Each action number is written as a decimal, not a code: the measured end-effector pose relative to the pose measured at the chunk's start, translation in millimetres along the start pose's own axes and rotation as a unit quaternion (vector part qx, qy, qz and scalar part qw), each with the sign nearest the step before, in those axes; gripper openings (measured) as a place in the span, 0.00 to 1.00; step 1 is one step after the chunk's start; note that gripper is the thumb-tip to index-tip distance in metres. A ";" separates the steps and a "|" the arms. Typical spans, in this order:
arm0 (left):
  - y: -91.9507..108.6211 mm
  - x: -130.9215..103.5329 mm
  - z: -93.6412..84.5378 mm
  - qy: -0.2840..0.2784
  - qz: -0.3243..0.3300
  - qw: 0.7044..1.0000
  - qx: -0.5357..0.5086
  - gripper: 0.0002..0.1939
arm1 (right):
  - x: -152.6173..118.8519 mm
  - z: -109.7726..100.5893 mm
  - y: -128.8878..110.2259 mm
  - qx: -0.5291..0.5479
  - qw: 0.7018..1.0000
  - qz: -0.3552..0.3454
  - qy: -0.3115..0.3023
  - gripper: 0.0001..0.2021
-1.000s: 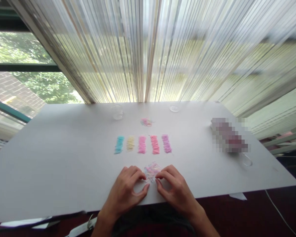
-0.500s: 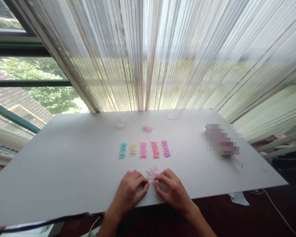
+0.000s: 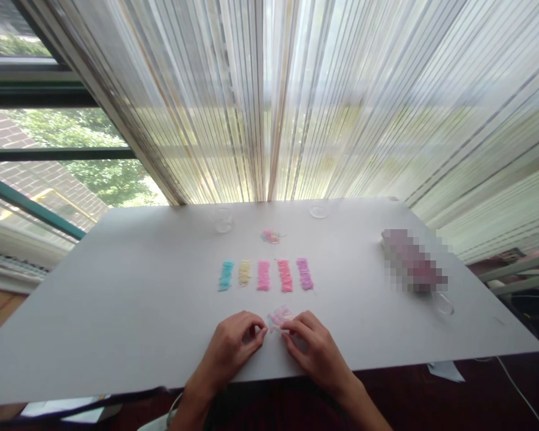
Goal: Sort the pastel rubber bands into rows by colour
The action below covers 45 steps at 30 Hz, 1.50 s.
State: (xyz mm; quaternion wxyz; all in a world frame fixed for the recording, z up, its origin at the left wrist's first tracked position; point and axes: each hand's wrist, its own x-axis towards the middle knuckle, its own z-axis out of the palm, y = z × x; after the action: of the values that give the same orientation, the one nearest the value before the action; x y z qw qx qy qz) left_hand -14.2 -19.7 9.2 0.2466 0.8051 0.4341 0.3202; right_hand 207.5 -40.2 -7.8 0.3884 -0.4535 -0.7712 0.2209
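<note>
Close to the table's front edge lies a small loose pile of thin pastel pieces [image 3: 280, 314], pink, white and pale blue, too small to name. My left hand [image 3: 237, 340] is just left of it, thumb and forefinger pinched together; whatever is between the tips is too tiny to make out. My right hand [image 3: 313, 342] curls at the pile's right side, fingertips touching it and drawn near the thumb; I cannot make out what they hold. Beyond the hands are upright rows of small pieces: blue [image 3: 226, 275], yellow [image 3: 244, 273], pink [image 3: 263, 275], coral [image 3: 285, 275] and purple [image 3: 305, 274].
Farther back is another pastel pile [image 3: 272, 236], between a clear container [image 3: 223, 221] and a clear round lid [image 3: 318, 209]. A blurred-out reddish object [image 3: 411, 260] with a loop [image 3: 443, 303] lies at the right of the white table [image 3: 130, 311]. Curtains [image 3: 269, 102] hang behind.
My left hand has drawn slightly left, away from the pile, widening the gap to my right hand. My right hand stays at the pile. The camera view has shifted a little.
</note>
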 end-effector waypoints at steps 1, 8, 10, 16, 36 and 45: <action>-0.6 1.8 -0.9 0.003 0.000 1.000 -0.007 0.07 | 0.2 -0.5 -0.3 0.010 1.000 0.006 0.004 0.08; -3.9 18.5 -2.4 0.012 0.019 0.999 -0.038 0.05 | 9.7 -6.7 1.8 0.054 0.998 0.025 0.023 0.07; -5.5 23.3 -0.2 0.008 0.020 0.999 -0.049 0.04 | 14.9 -7.7 5.9 0.051 0.998 0.017 0.023 0.08; -9.5 35.0 6.0 -0.003 0.027 0.997 -0.066 0.04 | 27.9 -8.6 21.6 0.037 0.999 0.000 0.013 0.04; -17.6 31.1 15.2 -0.035 -0.063 0.993 -0.089 0.04 | 28.5 -1.9 36.0 0.018 0.999 -0.019 0.023 0.06; -19.8 30.8 17.4 0.012 -0.009 0.999 -0.042 0.05 | 28.9 -1.5 38.0 0.021 0.999 -0.018 0.026 0.06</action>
State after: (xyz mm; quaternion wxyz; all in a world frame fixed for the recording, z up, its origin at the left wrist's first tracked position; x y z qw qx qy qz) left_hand 0.6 14.5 -6.5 0.2780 0.7862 0.4301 0.3459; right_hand 220.4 3.6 -21.7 0.4214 -0.4364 -0.7645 0.2182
